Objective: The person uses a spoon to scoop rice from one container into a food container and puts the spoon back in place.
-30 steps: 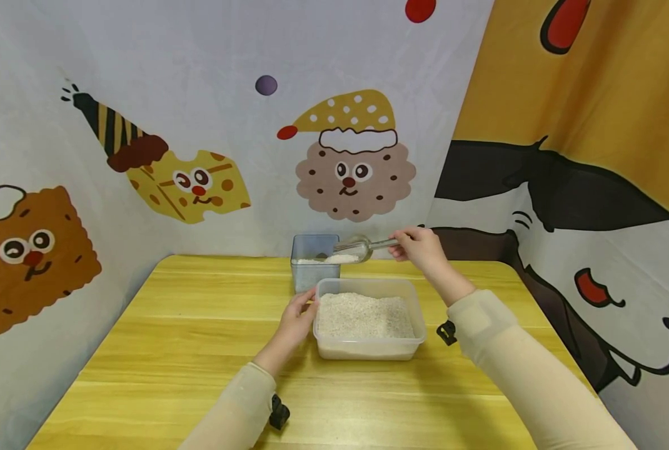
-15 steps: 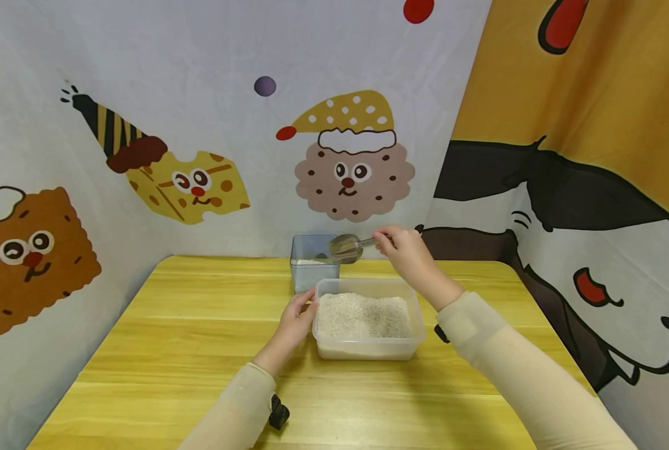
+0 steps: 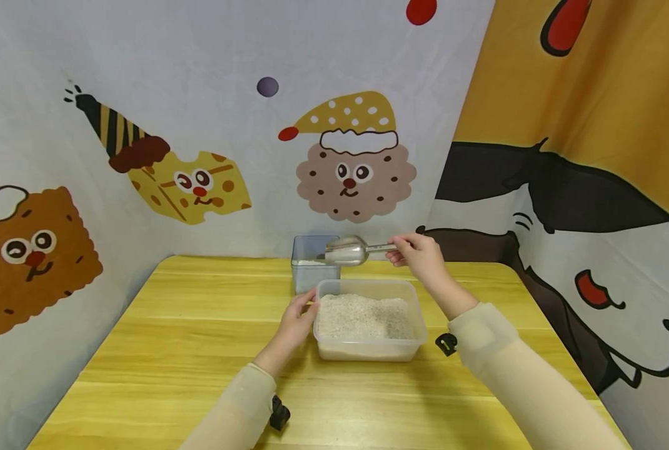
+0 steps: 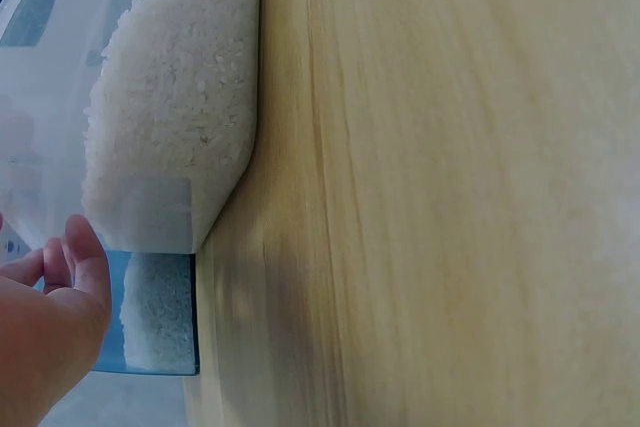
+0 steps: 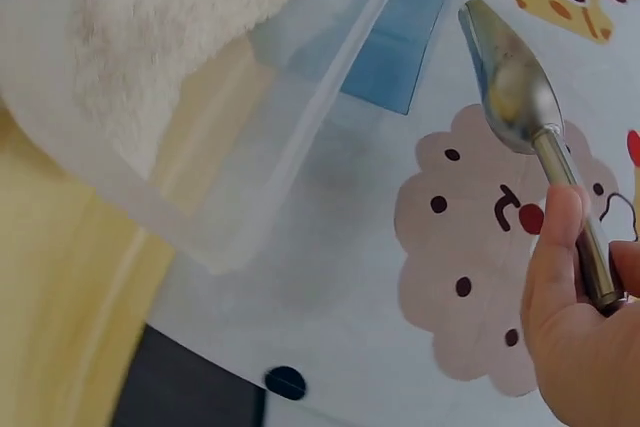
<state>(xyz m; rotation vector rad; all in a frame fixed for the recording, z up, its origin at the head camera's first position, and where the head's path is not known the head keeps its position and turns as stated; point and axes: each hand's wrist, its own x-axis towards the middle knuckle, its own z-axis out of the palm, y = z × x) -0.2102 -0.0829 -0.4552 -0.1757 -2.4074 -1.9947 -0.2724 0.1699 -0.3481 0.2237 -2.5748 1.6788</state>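
Observation:
My right hand (image 3: 419, 253) grips the handle of a metal scoop (image 3: 347, 251). The scoop's bowl is over the right rim of a blue-grey clear container (image 3: 316, 275) at the back of the table, its rounded outside towards the head camera. White rice shows inside that container. In front of it stands a clear plastic tub (image 3: 368, 350), with rice (image 3: 362, 315) heaped inside. My left hand (image 3: 297, 320) rests against the tub's left side with its fingers near the rim. In the right wrist view, fingers and thumb wrap the scoop handle (image 5: 590, 257).
The wooden table (image 3: 199, 350) carries both containers near its far edge. Behind it hangs a white cloth backdrop (image 3: 211, 94) with cartoon prints, and an orange printed cloth (image 3: 638, 112) is on the right. Black camera mounts sit at both wrists.
A second ago the scoop held rice at the blue-grey container. It has been turned over, and the rice has left it. The left hand and tub have stayed put.

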